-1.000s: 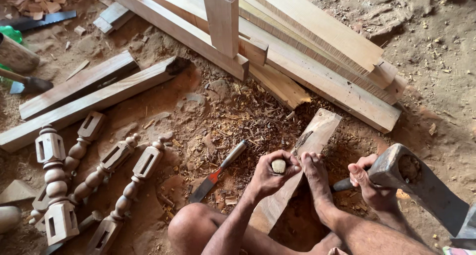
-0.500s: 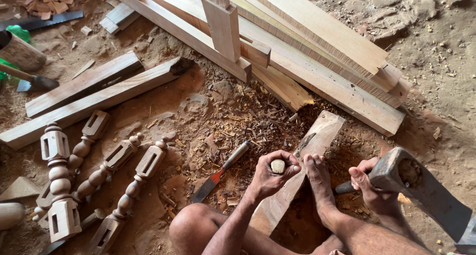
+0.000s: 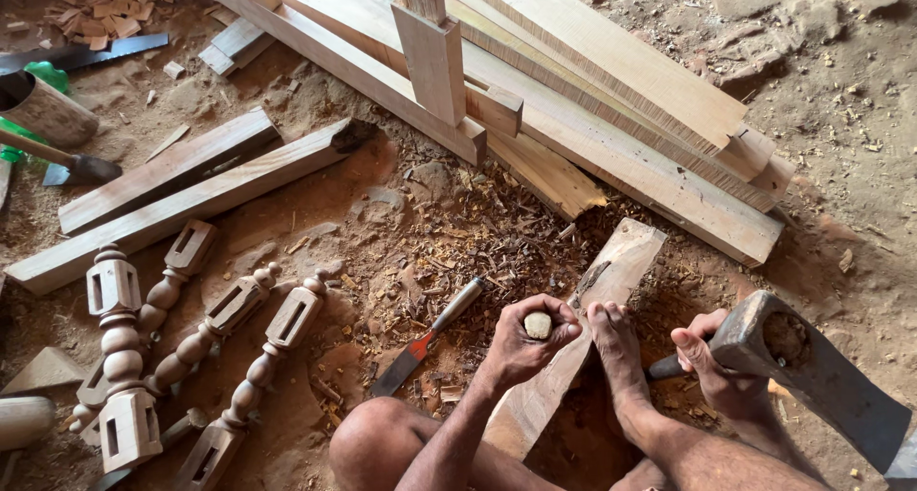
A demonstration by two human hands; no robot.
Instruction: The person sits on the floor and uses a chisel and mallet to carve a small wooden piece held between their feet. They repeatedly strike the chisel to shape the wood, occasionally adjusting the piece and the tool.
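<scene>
A stack of sawn planks point(image 3: 611, 90) lies across the dirt floor point(image 3: 841, 90), with 4 turned balusters point(image 3: 172, 348) at the left. Nearer, a short board point(image 3: 626, 262) is pinned under a bare foot point(image 3: 616, 348). The right hand point(image 3: 712, 367) grips an axe point(image 3: 812, 372) by its head; the left hand point(image 3: 521, 343) is closed around a chisel handle point(image 3: 539, 325). Chiselling looks underway; next comes a measured tap on the handle. A spare chisel point(image 3: 425, 338) lies beside.

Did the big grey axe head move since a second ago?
Yes. The grey metal axe head in the right hand has dropped lower and edged left, closer to the pale wooden plank pinned under the foot.
</scene>
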